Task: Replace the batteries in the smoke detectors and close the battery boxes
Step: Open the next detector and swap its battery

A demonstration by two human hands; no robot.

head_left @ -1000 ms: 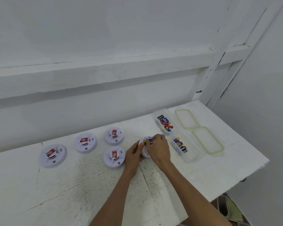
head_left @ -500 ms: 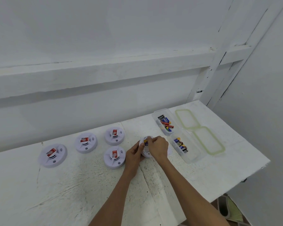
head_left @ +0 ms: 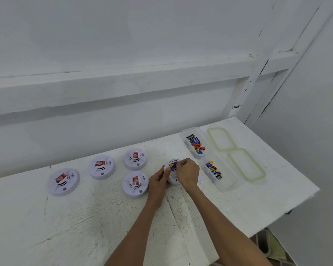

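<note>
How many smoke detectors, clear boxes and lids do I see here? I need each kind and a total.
Smoke detectors: 5, one of them held in the left hand
Clear boxes: 2
Lids: 2
Total: 9
Batteries in the boxes: too small to count

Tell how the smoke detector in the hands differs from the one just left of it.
The held detector is tilted up; the neighbour detector lies flat on the table. The left hand and right hand hold the held detector; nothing touches the neighbour detector. The held detector shows a blue-yellow battery; the neighbour detector a red rectangle. Both are round and white.
</note>
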